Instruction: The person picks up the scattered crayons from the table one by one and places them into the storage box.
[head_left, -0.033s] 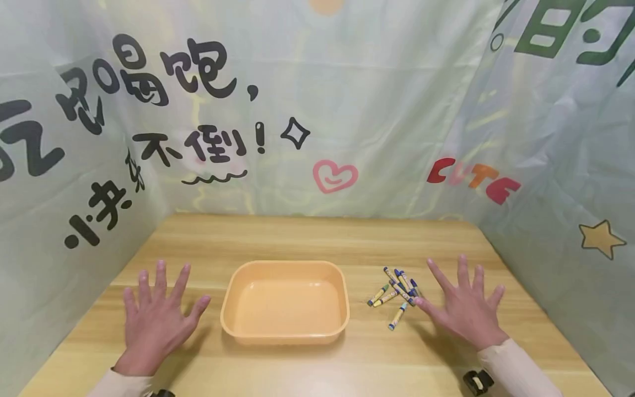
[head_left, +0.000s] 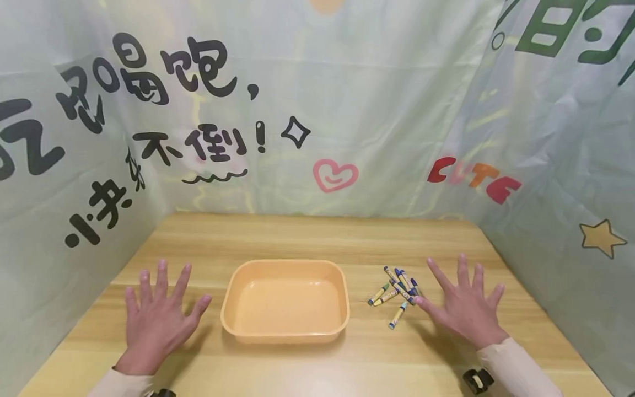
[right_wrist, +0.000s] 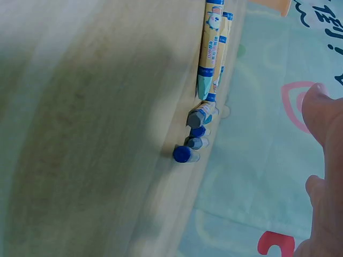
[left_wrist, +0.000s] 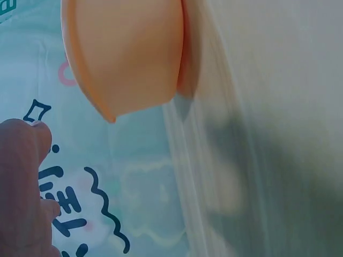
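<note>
My left hand (head_left: 160, 322), fingers spread, hovers over the table to the left of an orange plastic tray (head_left: 285, 337) and holds nothing. On the tray's other side, my right hand (head_left: 468, 311) is spread too and holds nothing. Its thumb tip overlaps the edge of a small pile of crayons (head_left: 397, 288) in the head view. Several crayons in yellow wrappers with blue bands lie loosely crossed there; a light blue crayon (right_wrist: 204, 85) shows close in the right wrist view. From the left wrist, the tray's side (left_wrist: 128, 59) appears beyond my thumb (left_wrist: 27, 160).
The wooden table (head_left: 317, 237) is enclosed at the back and both sides by a pale printed cloth (head_left: 377, 110). Black wristbands, one of them in plain sight (head_left: 478, 380), sit at my sleeves. Shadows of both hands fall on the tabletop.
</note>
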`<action>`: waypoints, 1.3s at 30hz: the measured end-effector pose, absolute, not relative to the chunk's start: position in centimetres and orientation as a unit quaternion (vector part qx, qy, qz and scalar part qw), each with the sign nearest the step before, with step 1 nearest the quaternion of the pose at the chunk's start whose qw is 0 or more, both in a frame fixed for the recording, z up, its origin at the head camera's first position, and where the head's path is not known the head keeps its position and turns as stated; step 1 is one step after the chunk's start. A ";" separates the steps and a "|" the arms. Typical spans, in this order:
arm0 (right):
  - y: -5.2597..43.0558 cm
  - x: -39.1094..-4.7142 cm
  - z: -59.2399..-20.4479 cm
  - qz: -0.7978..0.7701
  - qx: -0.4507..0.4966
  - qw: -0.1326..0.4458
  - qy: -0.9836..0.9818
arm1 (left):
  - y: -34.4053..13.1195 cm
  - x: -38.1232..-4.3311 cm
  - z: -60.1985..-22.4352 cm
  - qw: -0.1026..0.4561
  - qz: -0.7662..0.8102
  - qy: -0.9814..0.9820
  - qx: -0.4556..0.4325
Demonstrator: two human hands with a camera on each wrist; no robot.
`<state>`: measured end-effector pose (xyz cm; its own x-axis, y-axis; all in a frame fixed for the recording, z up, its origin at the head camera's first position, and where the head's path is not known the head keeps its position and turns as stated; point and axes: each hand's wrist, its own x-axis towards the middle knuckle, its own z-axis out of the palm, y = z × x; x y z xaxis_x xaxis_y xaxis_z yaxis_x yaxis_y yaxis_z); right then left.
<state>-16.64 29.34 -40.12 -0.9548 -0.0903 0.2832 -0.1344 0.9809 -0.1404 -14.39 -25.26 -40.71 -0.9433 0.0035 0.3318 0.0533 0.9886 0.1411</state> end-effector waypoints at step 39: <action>30.1 -23.8 -42.9 0.250 0.027 -0.002 -0.968 | -18.9 -14.3 -43.6 -0.049 -0.542 -0.839 -0.005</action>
<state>-23.82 30.10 -42.89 -0.9985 -0.0540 0.0099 -0.0521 0.8735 -0.4840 -14.35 -18.89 -43.57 -0.9952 0.0607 -0.0773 -0.0455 0.4130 0.9096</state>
